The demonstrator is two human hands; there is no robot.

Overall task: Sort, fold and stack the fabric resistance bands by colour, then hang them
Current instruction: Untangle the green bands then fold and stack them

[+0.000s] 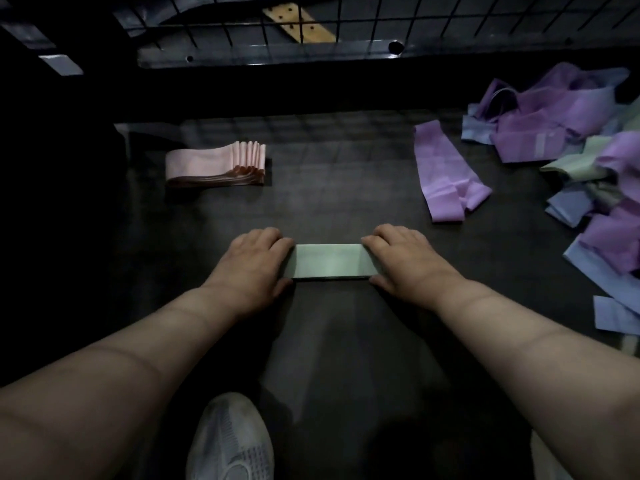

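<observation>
A pale green band (pixel 330 261) lies flat on the dark surface (pixel 346 188) in front of me. My left hand (pixel 258 259) grips its left end and my right hand (pixel 403 258) grips its right end, fingers over the top edge, thumbs at the near edge. A neat stack of folded pink bands (pixel 216 164) rests at the far left. A purple band (pixel 446 171) lies loose and partly folded at the right. Further right sprawls a jumbled pile of purple, blue and green bands (pixel 585 150).
A black wire grid rack (pixel 311 26) stands beyond the surface's far edge. My white shoe (pixel 230 441) shows below, under the near edge. A blue band (pixel 614 313) hangs at the right edge.
</observation>
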